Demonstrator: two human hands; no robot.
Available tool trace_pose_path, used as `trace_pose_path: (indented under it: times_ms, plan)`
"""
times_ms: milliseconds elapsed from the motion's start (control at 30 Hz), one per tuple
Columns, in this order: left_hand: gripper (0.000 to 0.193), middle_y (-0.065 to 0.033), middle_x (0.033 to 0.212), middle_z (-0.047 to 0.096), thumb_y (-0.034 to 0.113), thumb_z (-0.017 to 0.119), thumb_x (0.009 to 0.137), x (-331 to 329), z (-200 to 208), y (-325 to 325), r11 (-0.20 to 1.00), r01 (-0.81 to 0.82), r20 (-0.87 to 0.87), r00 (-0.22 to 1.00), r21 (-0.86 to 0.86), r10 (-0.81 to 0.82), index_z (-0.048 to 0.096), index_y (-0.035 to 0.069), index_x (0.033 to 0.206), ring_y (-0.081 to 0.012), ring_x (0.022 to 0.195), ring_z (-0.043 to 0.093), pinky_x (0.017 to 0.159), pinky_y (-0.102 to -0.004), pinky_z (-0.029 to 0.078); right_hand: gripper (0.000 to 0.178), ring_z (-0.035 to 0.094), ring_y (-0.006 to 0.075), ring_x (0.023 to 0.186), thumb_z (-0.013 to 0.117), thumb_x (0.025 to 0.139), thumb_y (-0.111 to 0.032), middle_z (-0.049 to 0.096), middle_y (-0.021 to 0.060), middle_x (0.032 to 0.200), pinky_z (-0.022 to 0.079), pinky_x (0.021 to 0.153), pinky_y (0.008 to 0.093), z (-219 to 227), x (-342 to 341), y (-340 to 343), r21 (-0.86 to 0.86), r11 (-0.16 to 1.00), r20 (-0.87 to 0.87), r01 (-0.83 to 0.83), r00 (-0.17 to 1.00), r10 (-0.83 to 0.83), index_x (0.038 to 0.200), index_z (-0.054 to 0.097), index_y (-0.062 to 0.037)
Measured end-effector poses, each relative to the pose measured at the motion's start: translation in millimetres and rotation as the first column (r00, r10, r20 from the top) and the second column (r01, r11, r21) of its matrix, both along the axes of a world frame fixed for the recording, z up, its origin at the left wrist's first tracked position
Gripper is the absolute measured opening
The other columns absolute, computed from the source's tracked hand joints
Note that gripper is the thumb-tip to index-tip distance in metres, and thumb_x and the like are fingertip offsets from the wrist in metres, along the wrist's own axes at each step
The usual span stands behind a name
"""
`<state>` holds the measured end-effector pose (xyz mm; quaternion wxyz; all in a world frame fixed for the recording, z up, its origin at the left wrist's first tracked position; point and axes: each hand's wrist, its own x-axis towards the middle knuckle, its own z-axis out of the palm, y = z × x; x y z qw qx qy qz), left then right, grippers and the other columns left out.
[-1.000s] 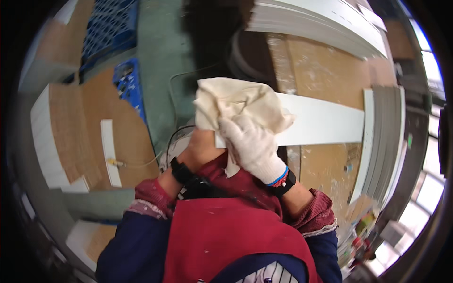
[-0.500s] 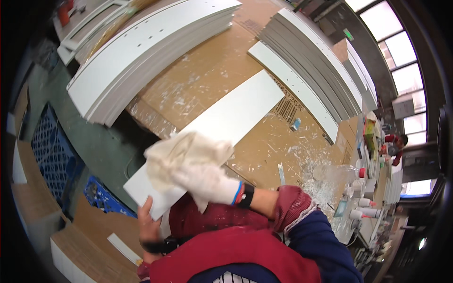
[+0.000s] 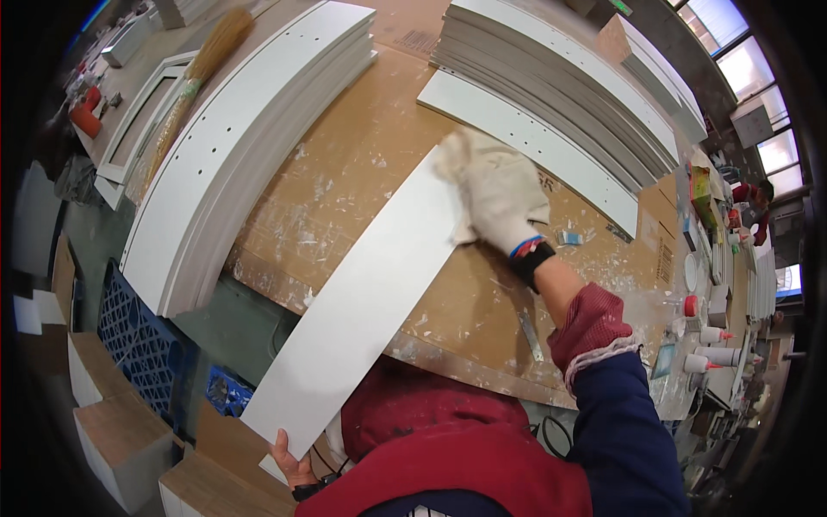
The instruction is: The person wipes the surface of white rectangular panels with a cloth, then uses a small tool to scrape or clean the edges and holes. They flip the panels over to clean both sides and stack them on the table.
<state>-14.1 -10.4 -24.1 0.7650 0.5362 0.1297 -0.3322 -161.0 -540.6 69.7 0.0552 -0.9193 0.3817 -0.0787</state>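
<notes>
The left hand (image 3: 293,463) grips a board (image 3: 362,276) overhanging the tabletop (image 3: 310,185) edge, seemingly steadying it. The right hand (image 3: 501,205) clutches a cloth (image 3: 465,153) at the far end.

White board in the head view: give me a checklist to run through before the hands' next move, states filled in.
1. Left hand on the white board's near end: ok.
2. Cloth with the gloved right hand at the far end: ok.
3. Near end resting on the table: not ok, it overhangs the edge.
4. Small blue item apart from the board: ok.
5. Board's underside: cannot tell, hidden.
</notes>
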Motion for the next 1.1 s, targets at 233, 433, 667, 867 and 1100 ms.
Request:
trace_pose_path:
  times_ms: [233, 433, 667, 867, 1100]
  plan:
    - [0.06, -0.0167, 0.125, 0.046, 0.016, 0.058, 0.082, 2, 13, -7, 0.998, 0.066, -0.02, 0.998, -0.011, -0.066, 0.032, -0.003, 0.133, -0.0301, 0.114, 0.048, 0.097, -0.0419, 0.04, 0.025, 0.059, 0.0211, 0.063, 0.049, 0.082, -0.012, 0.05, 0.0109, 0.1, 0.048, 0.046, 0.0317, -4, 44, 162, 0.15, 0.639, 0.125, -0.755, 0.655, 0.745, 0.107, 0.047, -0.0078]
    - [0.06, -0.0151, 0.125, 0.047, 0.014, 0.058, 0.081, -4, 6, 5, 0.999, 0.009, -0.049, 0.999, 0.034, -0.007, 0.033, -0.003, 0.132, -0.0291, 0.114, 0.048, 0.097, -0.0409, 0.04, 0.026, 0.058, 0.0215, 0.061, 0.043, 0.087, -0.012, 0.059, 0.0086, 0.087, 0.046, 0.049, 0.0312, 12, 66, 24, 0.263, 0.911, 0.223, -0.317, 0.939, 0.263, 0.112, 0.049, -0.0057]
    - [0.046, -0.0151, 0.12, 0.051, 0.011, 0.052, 0.087, -5, 12, -14, 0.999, 0.025, 0.06, 0.998, -0.045, -0.022, 0.037, -0.002, 0.129, -0.0263, 0.11, 0.052, 0.095, -0.0393, 0.043, 0.023, 0.062, 0.023, 0.067, 0.049, 0.081, -0.008, 0.062, 0.0119, 0.083, 0.049, 0.057, 0.0359, -37, 69, -26, 0.261, 0.933, 0.104, -0.246, 0.969, 0.226, 0.101, 0.055, -0.0002]
    - [0.047, -0.015, 0.12, 0.051, 0.011, 0.052, 0.086, -2, 13, -14, 0.994, 0.038, 0.026, 0.999, -0.103, -0.036, 0.037, -0.002, 0.129, -0.0271, 0.109, 0.053, 0.095, -0.0394, 0.043, 0.021, 0.059, 0.0193, 0.063, 0.05, 0.078, -0.013, 0.055, 0.005, 0.087, 0.047, 0.049, 0.0336, -25, 99, 218, 0.042, 0.598, 0.4, -0.8, 0.562, 0.724, 0.098, 0.053, -0.0094]
    - [0.048, -0.0147, 0.121, 0.05, 0.009, 0.053, 0.085, -4, 18, -18, 0.995, 0.056, 0.038, 0.998, -0.083, -0.053, 0.037, -0.003, 0.128, -0.0277, 0.11, 0.052, 0.095, -0.0397, 0.043, 0.037, 0.06, 0.0232, 0.073, 0.049, 0.081, -0.016, 0.056, 0.0079, 0.094, 0.05, 0.066, 0.0354, -35, 94, 218, -0.072, 0.676, 0.42, -0.733, 0.593, 0.687, 0.117, 0.053, -0.0157]
